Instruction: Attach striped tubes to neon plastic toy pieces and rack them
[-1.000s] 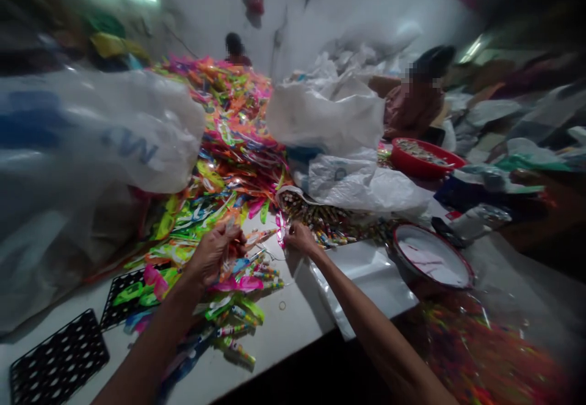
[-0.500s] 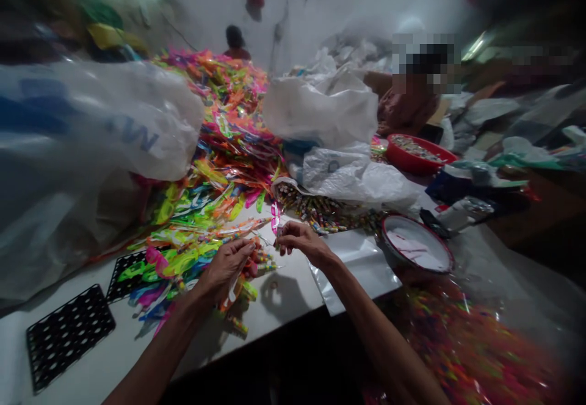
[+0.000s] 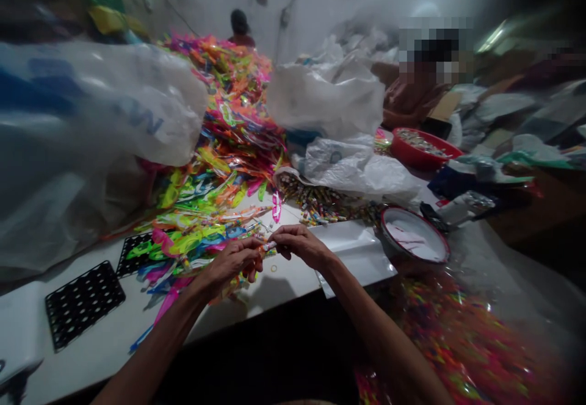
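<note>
Fingers drawn together, the left hand (image 3: pixel 235 260) and right hand (image 3: pixel 300 244) pinch a small tube (image 3: pixel 270 246), its long axis running crosswise between them.

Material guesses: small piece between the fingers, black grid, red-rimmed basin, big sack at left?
Small piece: maybe plastic; pale, smooth-looking, too small to be sure.
Black grid: probably moulded plastic; dark, regular openings.
Red-rimmed basin: possibly enamelled metal, given pale inside and dark red rim; plastic possible.
Big sack: likely plastic film; soft sheen, creases, translucent look.
</note>
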`<state>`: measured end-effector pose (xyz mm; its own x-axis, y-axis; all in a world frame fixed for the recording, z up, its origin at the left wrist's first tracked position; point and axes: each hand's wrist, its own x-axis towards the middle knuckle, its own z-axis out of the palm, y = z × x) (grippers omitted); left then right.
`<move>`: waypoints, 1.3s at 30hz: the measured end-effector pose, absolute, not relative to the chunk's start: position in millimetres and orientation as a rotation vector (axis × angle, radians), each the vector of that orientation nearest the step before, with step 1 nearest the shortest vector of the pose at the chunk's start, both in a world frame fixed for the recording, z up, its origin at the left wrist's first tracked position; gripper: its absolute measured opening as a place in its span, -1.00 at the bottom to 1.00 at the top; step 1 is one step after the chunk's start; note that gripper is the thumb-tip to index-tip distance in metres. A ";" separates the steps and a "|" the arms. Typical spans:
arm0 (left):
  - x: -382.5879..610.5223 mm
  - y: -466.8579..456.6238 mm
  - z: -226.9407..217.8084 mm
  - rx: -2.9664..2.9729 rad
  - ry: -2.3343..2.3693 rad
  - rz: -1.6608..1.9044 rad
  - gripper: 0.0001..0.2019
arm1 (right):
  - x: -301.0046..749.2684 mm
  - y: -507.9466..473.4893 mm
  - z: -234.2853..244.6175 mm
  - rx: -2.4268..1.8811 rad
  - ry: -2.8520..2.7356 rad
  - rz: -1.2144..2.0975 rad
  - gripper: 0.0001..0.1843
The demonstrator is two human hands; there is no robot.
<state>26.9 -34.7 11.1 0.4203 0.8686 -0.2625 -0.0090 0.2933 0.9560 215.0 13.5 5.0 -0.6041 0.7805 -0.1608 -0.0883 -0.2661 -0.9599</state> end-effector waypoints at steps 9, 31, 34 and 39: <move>21.1 -38.0 10.1 1.169 1.010 0.696 -0.88 | 209.8 11.1 6.6 -0.919 -1.515 1.832 -0.66; -2.5 -75.6 -1.3 1.862 1.210 0.501 -0.63 | 191.5 -35.2 7.1 -0.979 -2.291 1.314 -0.75; -13.7 -97.3 -6.9 2.180 1.280 0.378 -0.73 | 174.9 -53.3 -3.8 -1.021 -2.694 0.809 -0.90; -34.7 -128.3 -20.1 2.299 1.513 0.464 -0.76 | 147.6 -83.1 -54.7 -0.958 -2.831 0.396 -0.78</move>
